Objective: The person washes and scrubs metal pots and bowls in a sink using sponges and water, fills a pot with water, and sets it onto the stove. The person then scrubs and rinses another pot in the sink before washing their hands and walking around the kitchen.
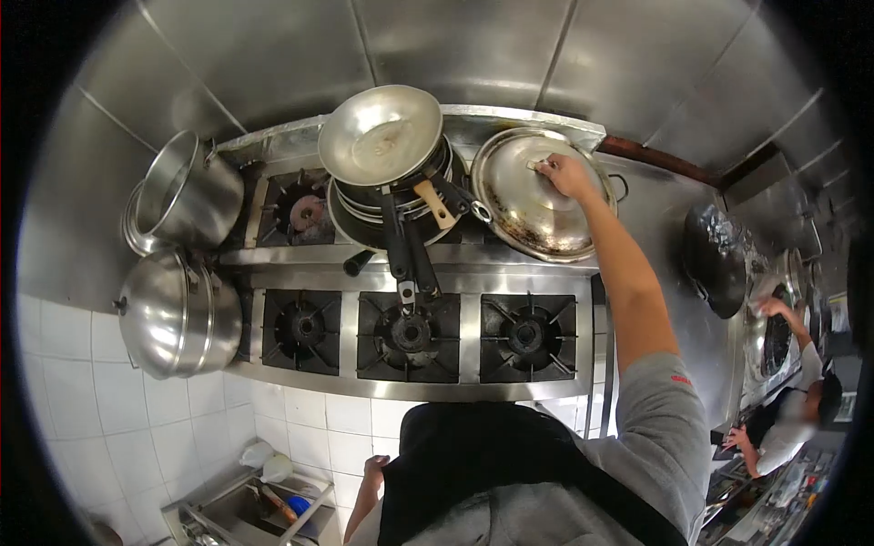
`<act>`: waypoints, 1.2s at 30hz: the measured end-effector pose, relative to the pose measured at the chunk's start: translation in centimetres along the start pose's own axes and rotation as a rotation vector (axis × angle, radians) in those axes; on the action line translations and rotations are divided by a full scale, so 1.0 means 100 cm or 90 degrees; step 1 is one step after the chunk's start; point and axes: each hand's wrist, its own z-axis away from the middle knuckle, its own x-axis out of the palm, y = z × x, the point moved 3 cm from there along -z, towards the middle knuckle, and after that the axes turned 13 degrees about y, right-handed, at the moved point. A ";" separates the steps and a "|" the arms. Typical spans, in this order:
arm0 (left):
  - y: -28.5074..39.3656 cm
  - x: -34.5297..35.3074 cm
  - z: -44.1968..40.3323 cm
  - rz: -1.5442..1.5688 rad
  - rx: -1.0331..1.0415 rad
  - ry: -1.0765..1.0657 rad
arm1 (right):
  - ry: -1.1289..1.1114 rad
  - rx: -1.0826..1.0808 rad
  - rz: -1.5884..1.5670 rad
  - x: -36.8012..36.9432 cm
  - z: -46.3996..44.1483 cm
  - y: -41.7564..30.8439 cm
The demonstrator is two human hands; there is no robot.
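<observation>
My right hand (566,174) reaches far forward, its fingers closed round the handle on top of a big domed pot lid (537,214). The lid is stained brown along its near edge and sits at the back right of the stove; the pot's side handle pokes out at its right. Just left of it rises a stack of frying pans (381,136), their black handles pointing toward me. Down by my body, my left hand (375,469) is beside the black apron (473,464). Its fingers are small and partly hidden, so their state is unclear.
The gas stove (410,387) has several black burner grates. At left stand a deep steel pot (191,196) and a domed steamer pot (168,314). A black wok (715,259) lies on the right counter (651,237). Another person (787,409) works at far right. A sink (246,514) is lower left.
</observation>
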 end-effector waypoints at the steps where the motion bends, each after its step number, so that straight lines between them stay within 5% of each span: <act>1: -0.026 0.010 -0.011 0.204 -0.175 -0.042 | -0.035 0.026 -0.005 0.001 0.002 -0.001; 4: -0.011 0.011 -0.018 0.042 -0.066 -0.032 | -0.057 0.058 0.005 0.014 -0.002 0.010; 12: 0.031 0.022 -0.048 -0.097 0.077 -0.113 | 0.265 -0.033 -0.127 -0.057 0.059 -0.009; 22: 0.083 0.077 -0.059 -0.207 0.246 -0.228 | -0.178 0.117 -0.397 -0.129 0.371 0.010; 27: 0.111 0.104 -0.066 -0.272 0.587 -0.282 | -0.253 0.221 -0.353 -0.181 0.486 0.030; 29: 0.121 0.114 -0.079 -0.259 0.572 -0.329 | -0.229 0.233 -0.313 -0.195 0.518 0.042; 30: 0.123 0.121 -0.090 -0.209 0.399 -0.366 | -0.223 0.234 -0.272 -0.202 0.532 0.048; 36: 0.209 0.133 -0.094 -0.478 0.556 -0.422 | -0.047 0.334 -0.156 -0.245 0.621 0.072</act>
